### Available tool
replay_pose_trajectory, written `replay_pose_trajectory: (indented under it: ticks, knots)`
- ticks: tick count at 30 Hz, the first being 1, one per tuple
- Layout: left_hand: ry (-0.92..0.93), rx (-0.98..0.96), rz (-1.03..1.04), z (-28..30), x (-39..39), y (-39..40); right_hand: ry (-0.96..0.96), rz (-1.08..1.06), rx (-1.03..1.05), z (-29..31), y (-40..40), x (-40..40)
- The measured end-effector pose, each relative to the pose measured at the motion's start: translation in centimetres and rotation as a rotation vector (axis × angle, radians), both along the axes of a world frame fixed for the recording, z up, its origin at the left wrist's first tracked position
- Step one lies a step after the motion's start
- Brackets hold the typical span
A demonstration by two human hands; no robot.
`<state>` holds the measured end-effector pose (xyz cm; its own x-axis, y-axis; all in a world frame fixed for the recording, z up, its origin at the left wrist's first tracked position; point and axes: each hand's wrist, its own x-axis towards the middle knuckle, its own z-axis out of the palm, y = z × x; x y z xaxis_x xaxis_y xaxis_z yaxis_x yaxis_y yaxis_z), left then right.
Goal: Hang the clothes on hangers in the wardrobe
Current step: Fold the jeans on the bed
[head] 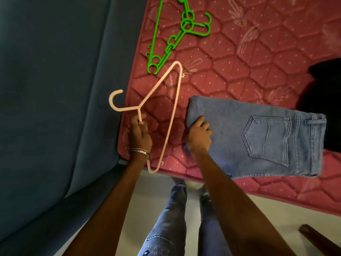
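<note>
A red quilted mattress [239,52] with a pale leaf-like pattern fills the upper right of the view, with a dark blue fabric surface [55,89] running along its left edge and a pale floor [156,193] below. On the mattress lies a folded pair of blue jeans [258,139], back pocket up, waistband toward the right. The right hand [200,135] rests on the folded left end of the jeans, its fingers [199,121] curled over the denim edge and gripping it. Just left of the jeans, the left hand [139,133], with metal bangles [139,153] at the wrist, holds a pale pink hanger [173,108] by its upper arm near the neck, fingers closed round it; the hook points left over the blue fabric, and the triangular frame lies above the mattress corner. Farther up the mattress, near the pink hanger's tip, lie two green hangers [177,34], stacked. A dark garment [324,100] sits at the right edge, touching the jeans. The person's legs, in jeans, stand on the floor below.
</note>
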<state>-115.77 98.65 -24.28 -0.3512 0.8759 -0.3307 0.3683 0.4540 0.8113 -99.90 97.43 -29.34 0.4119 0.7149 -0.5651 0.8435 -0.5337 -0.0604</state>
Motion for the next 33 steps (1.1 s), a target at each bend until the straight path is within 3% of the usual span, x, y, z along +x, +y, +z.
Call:
replay_pose_trajectory:
  ticks: [2,5,8,11,13,15,17,20,22,25,28,31,33]
  knots:
    - [0.030,-0.011,-0.010,-0.7,-0.2,-0.3,0.104,0.006,0.084,0.5,0.1,1.8]
    - [0.043,-0.032,-0.042,-0.9,0.9,-0.9,0.330,-0.152,0.243,2.7,-0.2,5.4]
    - [-0.067,-0.028,-0.069,-1.4,3.6,-1.6,0.401,-0.251,0.397,5.4,-0.8,7.8]
    - [-0.166,0.027,-0.122,-1.9,7.4,-2.7,0.432,-0.195,0.447,6.6,-1.0,8.1]
    - [-0.192,0.036,-0.115,-2.1,10.0,-3.3,0.547,-0.078,0.395,5.8,-1.0,8.3]
    - [-0.214,0.017,-0.098,-2.3,12.0,-3.8,0.770,-0.035,0.163,4.8,-1.2,8.7]
    - [-0.226,0.013,-0.153,-2.6,13.1,-4.5,0.923,-0.182,0.072,4.5,-1.5,9.1]
    - [-0.116,-0.005,-0.276,-2.6,15.2,-6.3,1.277,-0.661,0.218,6.0,-1.7,11.6]
    - [-0.065,-0.042,-0.332,-2.9,16.8,-7.0,1.537,-0.778,0.228,6.8,-2.0,13.7]
    - [-0.035,-0.140,-0.444,-2.8,18.3,-6.6,1.443,-0.645,0.276,6.5,-2.7,14.9]
    - [0.065,-0.041,-0.665,-2.2,18.1,-5.4,1.398,-0.847,0.348,5.3,-2.9,16.3]
    - [0.323,0.002,-0.408,-4.4,14.7,-3.2,1.573,-0.957,0.328,4.0,-3.5,18.6]
    - [0.338,-0.267,-0.272,-5.7,12.8,-2.3,1.709,-0.955,0.309,3.1,-4.2,18.9]
